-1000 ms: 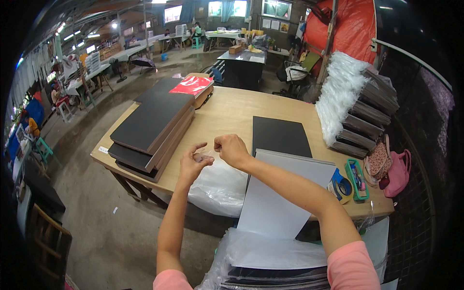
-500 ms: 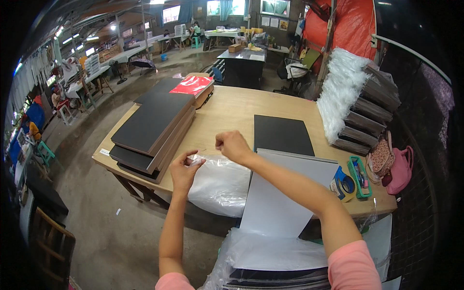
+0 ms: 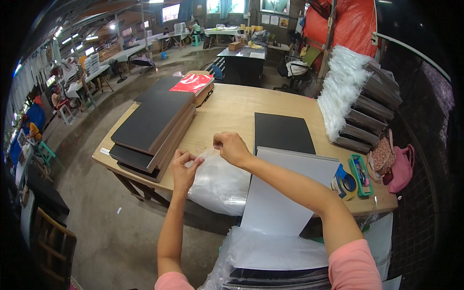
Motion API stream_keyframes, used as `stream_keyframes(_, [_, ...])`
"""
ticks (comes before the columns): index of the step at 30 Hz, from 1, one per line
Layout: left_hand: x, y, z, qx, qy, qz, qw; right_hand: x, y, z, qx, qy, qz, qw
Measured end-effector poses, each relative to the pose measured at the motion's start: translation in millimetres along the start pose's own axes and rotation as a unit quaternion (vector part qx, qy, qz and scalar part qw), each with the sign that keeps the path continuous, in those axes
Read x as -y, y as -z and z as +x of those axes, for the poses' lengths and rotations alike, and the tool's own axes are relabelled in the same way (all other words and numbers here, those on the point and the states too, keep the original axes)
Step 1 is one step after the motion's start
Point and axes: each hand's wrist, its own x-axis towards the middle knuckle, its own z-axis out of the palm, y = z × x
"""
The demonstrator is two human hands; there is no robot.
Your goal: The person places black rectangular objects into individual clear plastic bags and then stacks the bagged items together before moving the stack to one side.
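Both hands pinch the clear plastic bag [image 3: 217, 181] at the near table edge [image 3: 232, 108]: left hand [image 3: 183, 166] and right hand [image 3: 232, 147] grip its mouth. Step looks like opening it; next likely needs pulling the lips apart, grey board [image 3: 285, 193] just right.

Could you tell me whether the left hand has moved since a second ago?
Yes. The left hand has dropped toward the near table edge, away from the black board stack.
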Motion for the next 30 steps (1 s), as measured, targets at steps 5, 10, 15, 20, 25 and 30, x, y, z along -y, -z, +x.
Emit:
stream_keyframes(5, [-4,-12,-2,0.418,0.224,-0.172,0.863,-14,-8,3,0.127,0.063,0.038,0.989])
stream_keyframes(10, [-78,27,-12,0.727,0.048,0.063,0.682,40,41,-24,0.658,-0.030,0.346,0.668])
stream_keyframes(15, [-80,52,-51,0.579,-0.154,-0.371,0.709,53,110,-93,0.749,0.143,0.355,0.541])
stream_keyframes(20, [-96,17,-75,0.656,-0.007,-0.032,0.754,7,191,-155,0.364,-0.033,0.638,0.678])
stream_keyframes(25, [-109,-39,-92,0.545,-0.032,-0.536,0.644,-20,175,-238,0.400,-0.102,0.724,0.553])
stream_keyframes(30, [-100,-75,-87,0.460,0.024,-0.540,0.704,-20,179,-276,0.207,0.077,0.647,0.730])
